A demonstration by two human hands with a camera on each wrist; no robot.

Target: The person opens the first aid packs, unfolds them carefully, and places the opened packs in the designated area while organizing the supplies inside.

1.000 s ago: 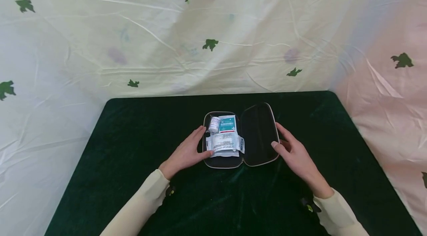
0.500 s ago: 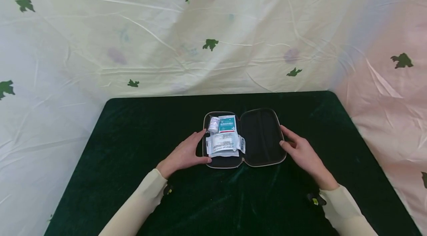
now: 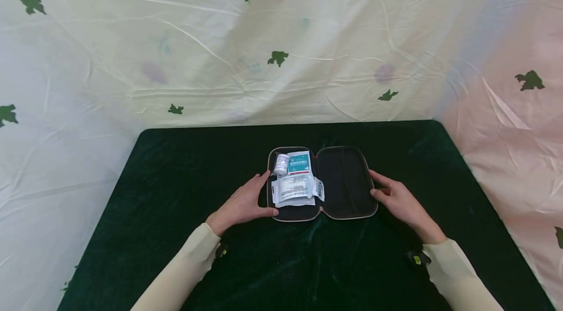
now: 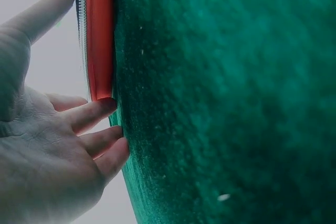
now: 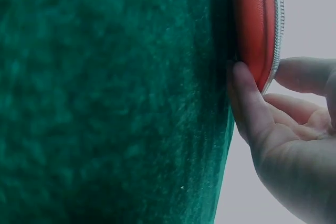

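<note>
Left hand, spread, is touching, and right hand pinching, opposite sides of the open case lying between them; presumably light and semi-stiff, it is favouring edge holds.

Illegible print (far too small) on the bottle, teal packet and white packet.

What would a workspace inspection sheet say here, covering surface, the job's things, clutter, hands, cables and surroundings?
Surface: dark green cloth, lightly creased.
Job's things: zip case open; its left half holds a small white bottle, a teal-and-white packet and white packets.
Clutter: nothing seen.
Hands: left hand touches the case's left edge; right hand holds its right edge.
Cables: nothing seen.
Surroundings: pale curtain with green leaf prints.
</note>
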